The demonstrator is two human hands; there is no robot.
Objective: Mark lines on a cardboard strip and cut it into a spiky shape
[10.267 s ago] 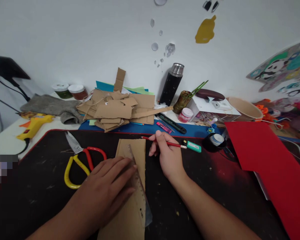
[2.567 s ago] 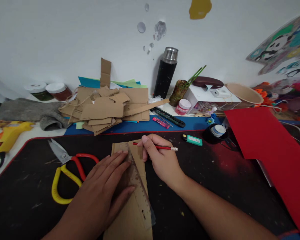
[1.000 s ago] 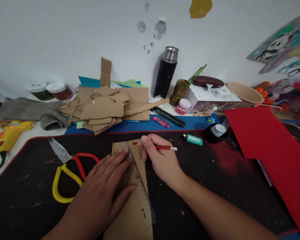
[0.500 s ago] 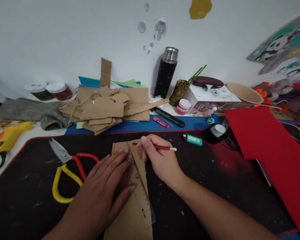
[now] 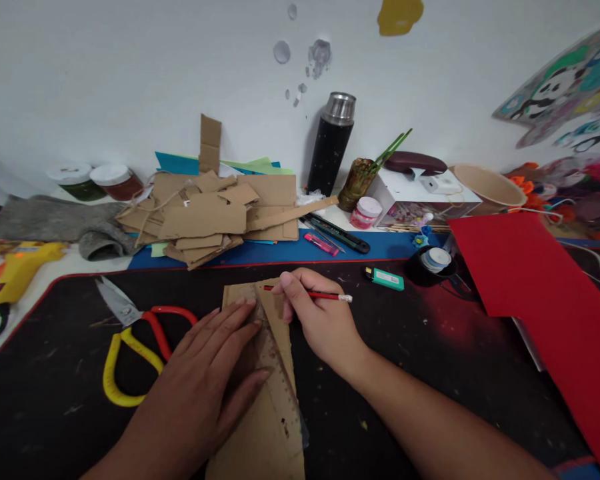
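A long brown cardboard strip (image 5: 275, 427) lies on the black mat (image 5: 405, 373) in front of me. A clear plastic ruler (image 5: 280, 383) rests slantwise on it. My left hand (image 5: 205, 383) lies flat with fingers spread, pressing the ruler and cardboard down. My right hand (image 5: 317, 320) is closed round a red pencil (image 5: 325, 295); the pencil's tip sits at the cardboard's far edge, beside the ruler's upper end.
Red-and-yellow scissors (image 5: 135, 327) lie left of the cardboard. A yellow glue gun (image 5: 15, 273) sits at the far left. A heap of cardboard scraps (image 5: 215, 213), a black flask (image 5: 333, 147), a green lighter (image 5: 385, 278), a tape roll (image 5: 433, 263) and a red sheet (image 5: 535, 293) surround the mat.
Nothing has visibly changed in the last second. Since ten seconds ago, the pencil tip has come down onto the cardboard's far edge by the ruler.
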